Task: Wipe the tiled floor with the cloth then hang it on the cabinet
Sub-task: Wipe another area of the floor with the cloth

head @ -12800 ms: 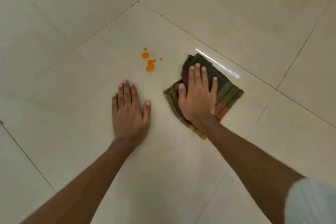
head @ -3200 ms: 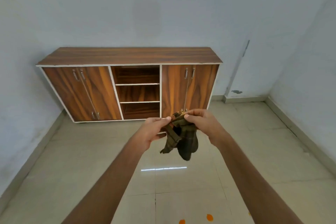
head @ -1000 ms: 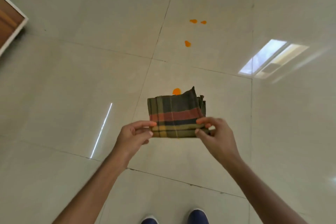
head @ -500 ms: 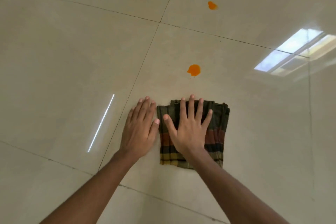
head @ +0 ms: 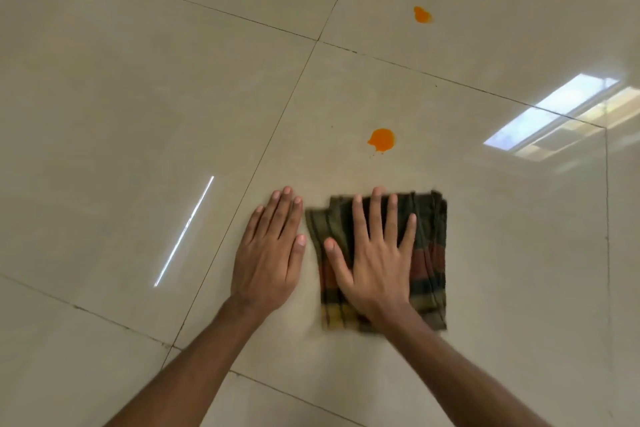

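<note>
A folded plaid cloth, woven in olive, rust and yellow stripes, lies flat on the glossy beige tiled floor under the right hand, palm down, fingers spread. The left hand rests flat and empty just beside it. Orange spills dot the tiles beyond.

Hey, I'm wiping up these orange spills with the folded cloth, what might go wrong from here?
The nearest orange spot lies beyond the cloth; pushing through it may smear it across the glossy floor rather than lift it.

The three farther spots sit on the next tile and could be missed.

Your left hand rests bare on the floor, beside the cloth, while the right hand presses it flat; the left might slip on wet tile.
</note>
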